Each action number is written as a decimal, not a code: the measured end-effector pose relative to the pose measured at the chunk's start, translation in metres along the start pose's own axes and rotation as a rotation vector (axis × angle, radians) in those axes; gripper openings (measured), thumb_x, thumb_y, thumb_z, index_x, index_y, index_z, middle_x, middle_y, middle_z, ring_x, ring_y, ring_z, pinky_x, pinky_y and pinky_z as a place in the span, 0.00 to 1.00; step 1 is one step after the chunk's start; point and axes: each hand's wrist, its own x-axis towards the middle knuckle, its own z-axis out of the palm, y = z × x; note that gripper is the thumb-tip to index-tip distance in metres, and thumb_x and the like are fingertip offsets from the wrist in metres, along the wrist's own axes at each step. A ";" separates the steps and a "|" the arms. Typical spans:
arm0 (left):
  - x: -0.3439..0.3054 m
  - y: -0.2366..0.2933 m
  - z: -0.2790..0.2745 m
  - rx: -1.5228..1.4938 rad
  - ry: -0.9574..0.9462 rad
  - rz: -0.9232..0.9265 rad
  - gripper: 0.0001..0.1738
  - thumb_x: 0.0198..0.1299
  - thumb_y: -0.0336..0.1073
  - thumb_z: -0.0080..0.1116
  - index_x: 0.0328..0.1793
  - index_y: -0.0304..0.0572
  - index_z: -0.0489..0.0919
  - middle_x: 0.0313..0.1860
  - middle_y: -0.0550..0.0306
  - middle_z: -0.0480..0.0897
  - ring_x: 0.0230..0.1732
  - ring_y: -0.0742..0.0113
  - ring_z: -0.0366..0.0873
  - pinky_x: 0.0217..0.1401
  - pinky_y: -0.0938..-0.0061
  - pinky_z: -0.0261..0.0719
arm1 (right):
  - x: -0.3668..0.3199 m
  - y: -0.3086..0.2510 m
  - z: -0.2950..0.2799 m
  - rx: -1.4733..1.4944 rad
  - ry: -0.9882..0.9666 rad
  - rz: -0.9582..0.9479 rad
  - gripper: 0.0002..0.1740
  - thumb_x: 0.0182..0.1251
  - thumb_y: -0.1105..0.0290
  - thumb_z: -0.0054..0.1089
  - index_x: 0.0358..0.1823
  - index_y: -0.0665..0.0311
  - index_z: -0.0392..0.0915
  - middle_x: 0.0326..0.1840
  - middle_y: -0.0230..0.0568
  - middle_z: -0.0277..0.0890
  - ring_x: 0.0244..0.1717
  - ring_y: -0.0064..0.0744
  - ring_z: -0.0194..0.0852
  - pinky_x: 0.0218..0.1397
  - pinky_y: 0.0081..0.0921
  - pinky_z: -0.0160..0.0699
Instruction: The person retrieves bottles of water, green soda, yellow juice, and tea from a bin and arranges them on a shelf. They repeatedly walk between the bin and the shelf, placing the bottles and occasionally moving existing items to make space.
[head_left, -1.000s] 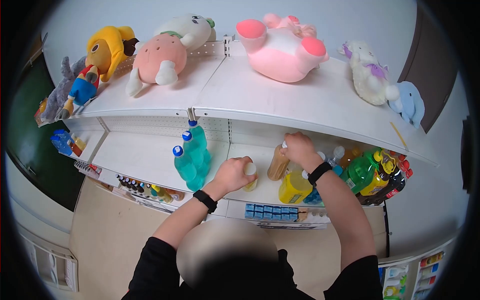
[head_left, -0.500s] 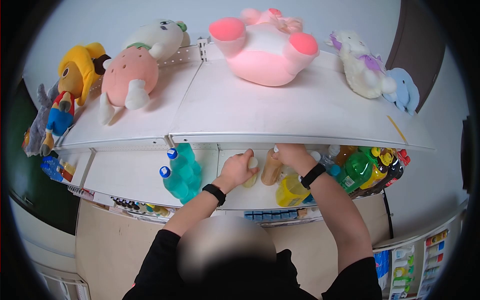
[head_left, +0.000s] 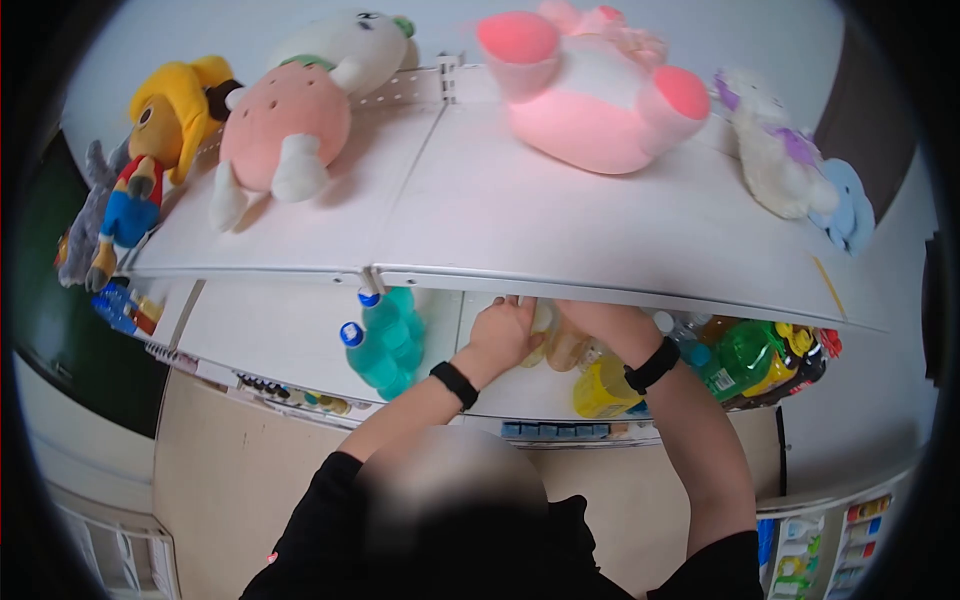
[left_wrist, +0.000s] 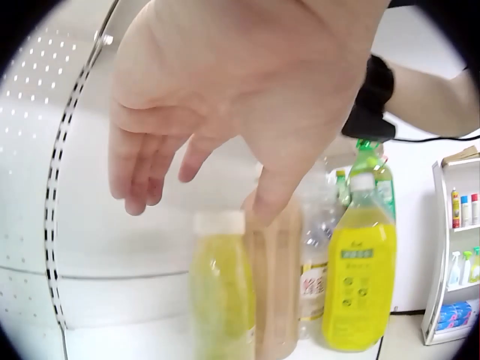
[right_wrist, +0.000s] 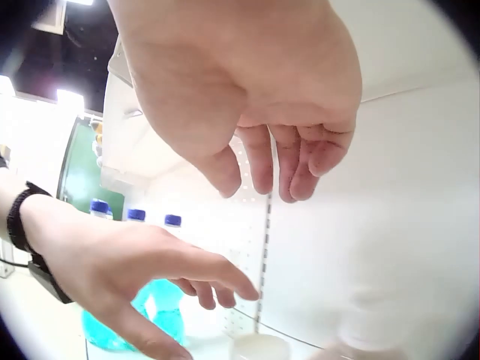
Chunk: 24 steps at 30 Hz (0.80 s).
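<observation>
In the left wrist view my left hand (left_wrist: 240, 82) hangs with its fingers extended and spread over a bottle of yellow-green liquid (left_wrist: 223, 292) with a white cap; it grips nothing. Right beside that bottle stands a tan bottle (left_wrist: 281, 300), its top partly behind the left thumb. My right hand (right_wrist: 255, 82) has loosely bent fingers with nothing between them, above the blurred white cap (right_wrist: 367, 322) of a bottle. In the head view the upper shelf's edge hides part of the right hand's fingers. A yellow jug (head_left: 605, 388) stands close to the right forearm.
Teal bottles (head_left: 385, 340) with blue caps stand left of the hands. Green and dark soda bottles (head_left: 745, 360) crowd the right end. Overhead, the white upper shelf (head_left: 560, 225) holds plush toys, including a pink one (head_left: 590, 125). Blue packs (head_left: 555, 430) line a lower shelf.
The right hand has come off the tan bottle's cap, and the left has released the yellow-green bottle. Those two bottles now stand closer together and farther under the upper shelf.
</observation>
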 end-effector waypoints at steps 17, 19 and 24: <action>-0.054 -0.116 -0.152 0.286 -0.237 -0.230 0.16 0.54 0.31 0.58 0.49 0.41 0.84 0.47 0.44 0.86 0.51 0.48 0.84 0.52 0.59 0.83 | 0.127 -0.087 0.145 0.159 -0.200 -0.273 0.25 0.62 0.60 0.62 0.58 0.62 0.74 0.57 0.51 0.78 0.59 0.50 0.75 0.62 0.40 0.73; -0.053 -0.114 -0.157 0.277 -0.246 -0.223 0.14 0.53 0.31 0.58 0.47 0.41 0.84 0.45 0.43 0.86 0.50 0.47 0.84 0.52 0.59 0.83 | 0.113 -0.094 0.119 0.070 -0.327 -0.121 0.23 0.59 0.61 0.62 0.55 0.63 0.74 0.53 0.51 0.79 0.55 0.50 0.77 0.58 0.41 0.75; -0.059 -0.116 -0.145 0.305 0.062 -0.069 0.11 0.44 0.30 0.58 0.37 0.42 0.82 0.32 0.45 0.85 0.38 0.45 0.84 0.41 0.56 0.82 | 0.061 -0.116 0.042 -0.001 -0.155 -0.042 0.19 0.54 0.62 0.62 0.45 0.63 0.74 0.37 0.50 0.81 0.42 0.54 0.80 0.48 0.45 0.78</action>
